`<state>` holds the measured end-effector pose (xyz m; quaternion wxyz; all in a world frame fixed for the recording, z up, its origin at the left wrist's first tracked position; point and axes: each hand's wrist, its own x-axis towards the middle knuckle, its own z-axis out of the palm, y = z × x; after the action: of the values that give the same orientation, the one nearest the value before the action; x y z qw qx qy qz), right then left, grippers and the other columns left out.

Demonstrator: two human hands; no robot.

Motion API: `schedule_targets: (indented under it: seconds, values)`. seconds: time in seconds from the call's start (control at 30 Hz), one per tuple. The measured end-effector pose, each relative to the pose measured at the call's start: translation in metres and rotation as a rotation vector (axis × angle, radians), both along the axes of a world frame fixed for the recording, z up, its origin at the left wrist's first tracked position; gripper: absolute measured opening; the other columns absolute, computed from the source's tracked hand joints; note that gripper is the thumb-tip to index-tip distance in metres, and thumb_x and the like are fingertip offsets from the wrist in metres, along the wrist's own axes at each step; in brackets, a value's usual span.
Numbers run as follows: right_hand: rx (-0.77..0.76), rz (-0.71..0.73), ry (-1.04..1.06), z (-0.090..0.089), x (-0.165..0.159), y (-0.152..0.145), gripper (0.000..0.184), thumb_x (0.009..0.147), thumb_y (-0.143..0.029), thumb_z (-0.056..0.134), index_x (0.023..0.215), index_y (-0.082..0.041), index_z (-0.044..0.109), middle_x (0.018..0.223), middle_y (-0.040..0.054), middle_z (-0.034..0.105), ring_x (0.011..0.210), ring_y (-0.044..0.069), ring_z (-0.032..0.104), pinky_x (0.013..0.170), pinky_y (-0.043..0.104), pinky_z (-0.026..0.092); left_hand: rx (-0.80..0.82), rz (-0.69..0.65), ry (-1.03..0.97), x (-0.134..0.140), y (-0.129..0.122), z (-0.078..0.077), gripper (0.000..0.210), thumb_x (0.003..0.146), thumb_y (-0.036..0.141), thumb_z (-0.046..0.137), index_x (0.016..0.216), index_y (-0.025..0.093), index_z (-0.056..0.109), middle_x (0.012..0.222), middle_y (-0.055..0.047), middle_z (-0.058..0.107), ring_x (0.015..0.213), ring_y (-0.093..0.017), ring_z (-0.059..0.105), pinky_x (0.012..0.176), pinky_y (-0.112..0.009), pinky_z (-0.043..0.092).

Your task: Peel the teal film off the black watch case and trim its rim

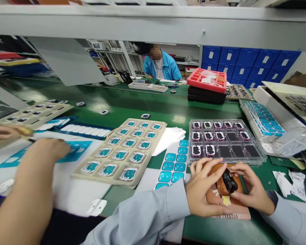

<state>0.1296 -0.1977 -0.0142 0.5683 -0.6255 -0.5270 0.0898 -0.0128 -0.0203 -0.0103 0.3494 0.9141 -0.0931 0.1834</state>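
Observation:
A brown fixture [220, 187] with a glossy black knob-like part [229, 181] on top lies at the bench's front right. My left hand [202, 192] spans its left side, fingers spread along the back and thumb at the front. From the right, my right hand [255, 190] curls round the fixture, with fingertips and thumb close beside the black part. A small yellow piece [225, 200] shows at the front of the block. Whatever sits inside or under the fixture is hidden. Behind it, a clear tray [255, 160] holds several pink-edged watch-like cases [210, 150].
A beige tray [129, 153] of teal-covered parts and a teal sticker sheet [165, 166] lie left of my hands. A co-worker's arm [35, 180] reaches in at far left. Crumpled white wrappers [283, 183] lie at right. Another person [162, 66] sits opposite, beneath the overhead shelf [142, 23].

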Motion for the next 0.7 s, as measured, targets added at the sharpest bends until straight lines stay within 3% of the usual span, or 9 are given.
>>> schedule_targets:
  seconds: [0.17,0.33,0.7]
  values:
    - [0.008,0.059,0.349,-0.0061,0.0019,-0.0022,0.047,0.082,-0.053,0.074,0.118,-0.029,0.056,0.108,0.0057,0.067,0.098,0.022,0.066,0.083,0.029,0.055,0.066,0.038,-0.115,0.0021,-0.0021,-0.0059,0.089,0.077,0.070,0.061,0.151,0.030,0.033,0.154,-0.011,0.037,0.134,-0.039,0.029,0.109,-0.058,0.022]
    - [0.055,0.103,0.498,-0.0021,0.0031,0.0001,0.046,0.082,-0.056,0.072,0.113,-0.027,0.055,0.101,0.0057,0.070,0.090,0.023,0.069,0.077,0.032,0.057,0.072,0.030,-0.215,0.0008,-0.0032,-0.0047,0.073,0.082,0.055,0.062,0.147,0.029,0.040,0.148,-0.011,0.044,0.130,-0.036,0.034,0.107,-0.055,0.026]
    - [0.113,0.159,0.425,-0.0021,0.0078,0.0025,0.036,0.092,-0.053,0.059,0.118,-0.029,0.052,0.101,0.0068,0.070,0.087,0.024,0.070,0.075,0.034,0.058,0.048,-0.025,-0.315,0.0015,-0.0066,-0.0016,0.042,0.085,0.035,0.060,0.126,0.024,0.059,0.139,-0.009,0.052,0.121,-0.029,0.041,0.104,-0.050,0.033]
